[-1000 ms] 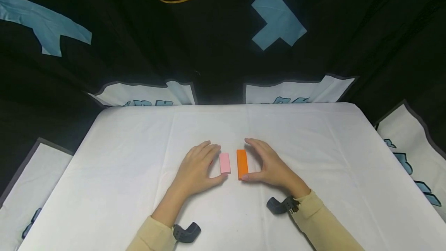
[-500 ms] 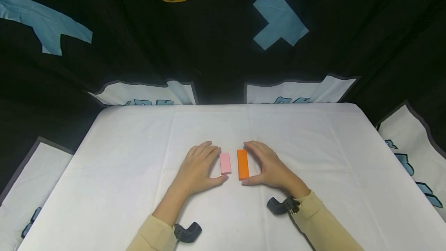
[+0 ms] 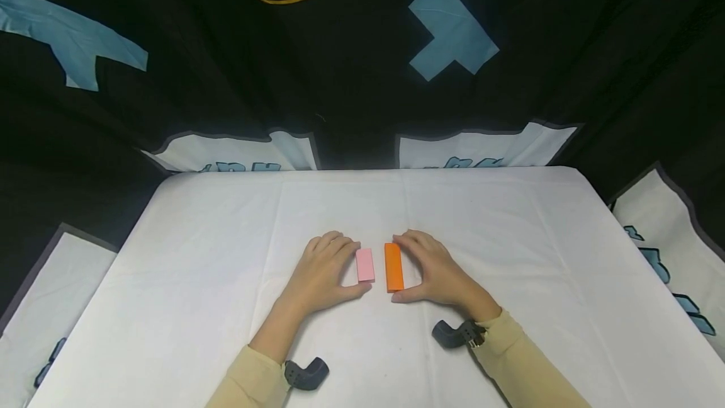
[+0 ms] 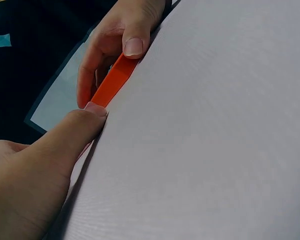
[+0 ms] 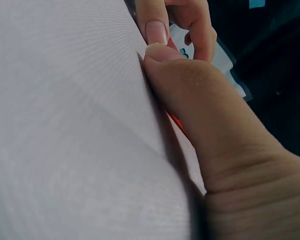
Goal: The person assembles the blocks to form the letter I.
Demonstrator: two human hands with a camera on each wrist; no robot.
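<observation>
A short pink block (image 3: pixel 365 265) and a longer orange block (image 3: pixel 394 267) lie side by side on the white tabletop, a narrow gap between them. My left hand (image 3: pixel 325 274) holds the pink block by its ends, thumb at the near end and index fingertip at the far left corner. Around the orange block curves my right hand (image 3: pixel 433 269), its thumb at the near end and fingertips at the far end. The left wrist view shows the orange block (image 4: pixel 114 82) beyond my left thumb, which mostly hides the pink one. My right thumb (image 5: pixel 190 90) covers most of the orange block in the right wrist view.
The white cloth-covered table (image 3: pixel 198 238) spreads around both hands, with faint fold lines. Behind it hangs a black curtain (image 3: pixel 283 80) with blue patches and white trim. A dark curved wrist mount (image 3: pixel 306 374) sticks out from each sleeve, low over the table.
My right thumb has slid off the orange block's top to its near end, and the right fingertips have drawn in to its far end. The left fingers have closed slightly toward the pink block.
</observation>
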